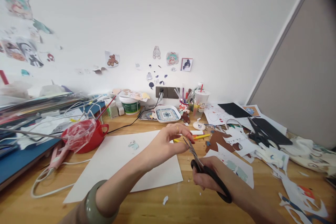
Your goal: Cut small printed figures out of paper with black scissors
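My right hand (208, 173) grips a pair of black-handled scissors (215, 183), its blades pointing up and away from me, slightly apart. At the blade tips, my left hand (172, 138) has its fingers bent and drawn together; whatever they pinch is too small or hidden to make out. Under my left forearm lies a large white paper sheet (107, 164), with a small pale-blue cut-out (133, 145) on it. Beside my right hand rests a paper with green printed figures (236, 168). One white scrap (165, 200) lies near the table's front.
A red pot (90, 140) with crumpled plastic stands at the left, by cables. Along the back are a white tub (130, 105), a patterned tray (167, 113) and a drink cup (200, 103). Paper offcuts (294, 185) and more black scissors (259, 134) cover the right side.
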Tool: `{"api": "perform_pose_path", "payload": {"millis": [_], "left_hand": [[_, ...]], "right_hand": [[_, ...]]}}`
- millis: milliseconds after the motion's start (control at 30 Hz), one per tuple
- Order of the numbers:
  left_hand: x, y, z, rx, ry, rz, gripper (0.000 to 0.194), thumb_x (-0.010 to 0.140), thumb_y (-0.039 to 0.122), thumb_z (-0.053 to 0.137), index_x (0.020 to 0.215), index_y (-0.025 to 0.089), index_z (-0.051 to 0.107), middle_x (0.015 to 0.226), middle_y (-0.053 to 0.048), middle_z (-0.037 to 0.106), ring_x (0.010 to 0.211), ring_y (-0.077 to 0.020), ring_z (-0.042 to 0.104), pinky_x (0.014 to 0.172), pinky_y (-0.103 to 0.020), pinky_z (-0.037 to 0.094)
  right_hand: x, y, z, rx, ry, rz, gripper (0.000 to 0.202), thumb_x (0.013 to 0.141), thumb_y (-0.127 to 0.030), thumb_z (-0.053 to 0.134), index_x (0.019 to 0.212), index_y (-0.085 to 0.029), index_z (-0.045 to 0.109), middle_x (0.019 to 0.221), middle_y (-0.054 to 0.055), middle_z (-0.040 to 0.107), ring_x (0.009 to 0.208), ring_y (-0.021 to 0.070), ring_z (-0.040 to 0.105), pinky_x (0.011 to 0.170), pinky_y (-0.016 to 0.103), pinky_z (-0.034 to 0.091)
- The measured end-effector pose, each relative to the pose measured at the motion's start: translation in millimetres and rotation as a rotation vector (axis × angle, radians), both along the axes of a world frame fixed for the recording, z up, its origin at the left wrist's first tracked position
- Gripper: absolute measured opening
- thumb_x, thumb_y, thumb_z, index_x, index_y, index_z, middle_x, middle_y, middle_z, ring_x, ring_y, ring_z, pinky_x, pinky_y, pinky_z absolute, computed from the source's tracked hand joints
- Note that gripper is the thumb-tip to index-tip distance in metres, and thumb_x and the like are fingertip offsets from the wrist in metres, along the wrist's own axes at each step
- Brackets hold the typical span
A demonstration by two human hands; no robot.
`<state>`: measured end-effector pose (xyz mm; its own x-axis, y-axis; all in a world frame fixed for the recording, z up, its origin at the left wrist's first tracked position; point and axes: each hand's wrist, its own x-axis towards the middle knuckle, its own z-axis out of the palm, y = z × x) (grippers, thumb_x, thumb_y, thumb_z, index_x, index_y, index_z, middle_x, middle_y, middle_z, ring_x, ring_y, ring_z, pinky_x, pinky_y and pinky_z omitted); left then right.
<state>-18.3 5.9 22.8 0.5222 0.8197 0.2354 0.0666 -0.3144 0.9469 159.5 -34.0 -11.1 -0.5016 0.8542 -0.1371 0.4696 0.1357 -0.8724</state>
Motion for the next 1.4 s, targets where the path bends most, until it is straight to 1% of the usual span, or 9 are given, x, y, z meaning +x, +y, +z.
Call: {"api": "perform_pose_path", "payload": {"millis": [200, 367, 567, 700, 833, 1067, 1133, 1233, 1400], "left_hand": [[0, 0, -1.1, -0.014, -0.013, 0.001, 0.014, 0.066, 0.01, 0.052, 0.073, 0.019, 0.06, 0.097, -0.003, 0.055, 0.104, -0.0195, 0.045, 0.089, -0.032, 0.033], [1, 0, -1.1, -0.036, -0.052, -0.006, 0.005, 0.069, 0.017, 0.056, 0.073, 0.017, 0.059, 0.095, -0.003, 0.055, 0.096, -0.0178, 0.05, 0.085, -0.031, 0.037], [1, 4, -7.3, -0.025, -0.139, 0.004, 0.004, 0.068, 0.019, 0.06, 0.069, 0.016, 0.058, 0.091, -0.003, 0.054, 0.089, -0.0152, 0.052, 0.079, -0.028, 0.041], [-1, 7, -8.9, 0.024, -0.127, 0.013, 0.007, 0.067, 0.022, 0.064, 0.07, 0.016, 0.061, 0.092, -0.004, 0.056, 0.093, -0.0169, 0.051, 0.083, -0.031, 0.04], [-2, 10, -8.9, 0.071, -0.081, 0.047, 0.01, 0.067, 0.024, 0.064, 0.07, 0.015, 0.062, 0.089, -0.005, 0.058, 0.095, -0.0175, 0.05, 0.089, -0.033, 0.036], [-1, 11, -11.0, 0.079, -0.225, 0.066, 0.009, 0.069, 0.024, 0.062, 0.071, 0.016, 0.06, 0.08, -0.001, 0.05, 0.079, -0.0117, 0.049, 0.071, -0.025, 0.042], [-1, 10, -11.9, 0.061, -0.235, 0.057, 0.009, 0.068, 0.024, 0.063, 0.07, 0.015, 0.06, 0.074, 0.0, 0.051, 0.073, -0.0104, 0.048, 0.064, -0.022, 0.042], [1, 8, -14.0, -0.051, -0.216, -0.021, 0.011, 0.068, 0.025, 0.063, 0.071, 0.015, 0.06, 0.066, 0.001, 0.054, 0.064, -0.0093, 0.049, 0.056, -0.021, 0.041], [4, 4, -16.2, -0.091, -0.147, -0.109, 0.01, 0.068, 0.022, 0.063, 0.071, 0.013, 0.061, 0.068, 0.0, 0.058, 0.063, -0.0087, 0.051, 0.06, -0.021, 0.042]], "right_hand": [[0, 1, -1.2, 0.01, 0.007, -0.007, 0.034, 0.076, -0.047, 0.049, 0.062, -0.016, 0.045, 0.056, -0.005, 0.036, 0.053, 0.0096, 0.032, 0.048, 0.022, 0.023], [1, 2, -1.4, 0.021, 0.035, 0.009, 0.036, 0.077, -0.05, 0.047, 0.063, -0.017, 0.043, 0.058, -0.004, 0.036, 0.055, 0.0101, 0.033, 0.051, 0.023, 0.025], [1, 3, -5.5, 0.007, 0.064, 0.013, 0.035, 0.076, -0.049, 0.047, 0.065, -0.016, 0.047, 0.06, -0.003, 0.04, 0.056, 0.0107, 0.036, 0.054, 0.023, 0.028], [3, 5, -7.1, 0.01, 0.086, 0.049, 0.034, 0.077, -0.048, 0.047, 0.067, -0.015, 0.052, 0.06, -0.002, 0.043, 0.056, 0.0111, 0.038, 0.055, 0.024, 0.028], [3, 4, -0.5, -0.026, 0.144, 0.084, 0.034, 0.076, -0.045, 0.044, 0.072, -0.013, 0.055, 0.059, 0.0, 0.048, 0.052, 0.0105, 0.035, 0.051, 0.023, 0.027], [-3, 1, 13.6, -0.094, 0.224, 0.002, 0.037, 0.07, -0.045, 0.044, 0.069, -0.011, 0.056, 0.059, 0.003, 0.051, 0.048, 0.0093, 0.034, 0.045, 0.022, 0.023], [-2, 2, 12.1, -0.105, 0.309, -0.058, 0.036, 0.071, -0.045, 0.045, 0.071, -0.011, 0.057, 0.06, 0.003, 0.051, 0.048, 0.0088, 0.033, 0.045, 0.022, 0.022], [1, 5, 6.7, -0.11, 0.454, -0.154, 0.032, 0.073, -0.042, 0.047, 0.076, -0.012, 0.057, 0.062, 0.001, 0.051, 0.046, 0.0075, 0.031, 0.044, 0.022, 0.02], [1, 6, 0.2, -0.067, 0.573, -0.233, 0.022, 0.071, -0.033, 0.051, 0.075, -0.013, 0.058, 0.059, -0.001, 0.049, 0.044, 0.0061, 0.027, 0.044, 0.022, 0.019]]}}
